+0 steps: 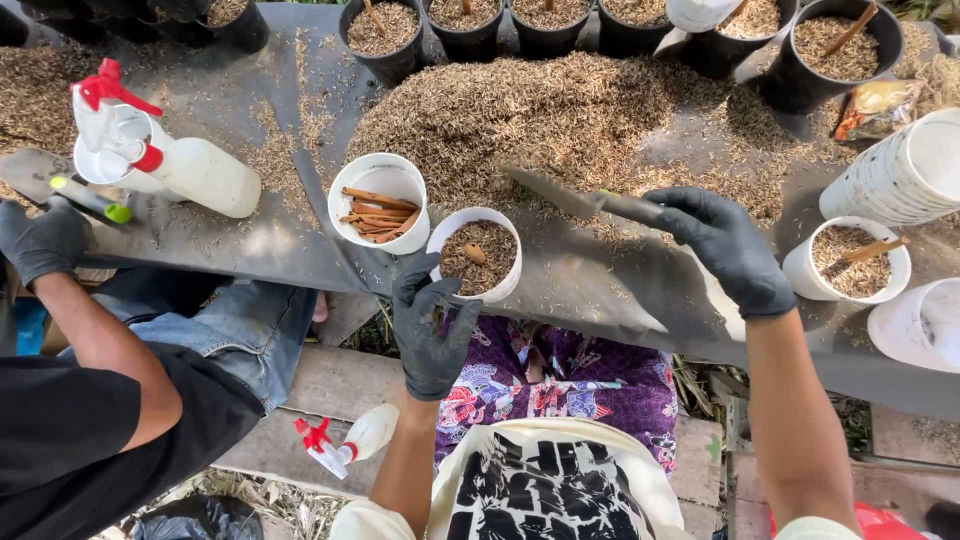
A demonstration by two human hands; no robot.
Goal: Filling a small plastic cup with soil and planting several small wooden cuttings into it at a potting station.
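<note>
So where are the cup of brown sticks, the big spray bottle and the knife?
cup of brown sticks (379, 203), head view, on the sticks inside.
spray bottle (200, 175), head view, on its white body.
knife (550, 192), head view, on the blade.

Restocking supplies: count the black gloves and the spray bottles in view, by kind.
Black gloves: 3, on the left hand gripping a white cup, the right hand holding a knife, and a co-worker's hand
Spray bottles: 2, one on the table, one below it
Total: 5
</note>
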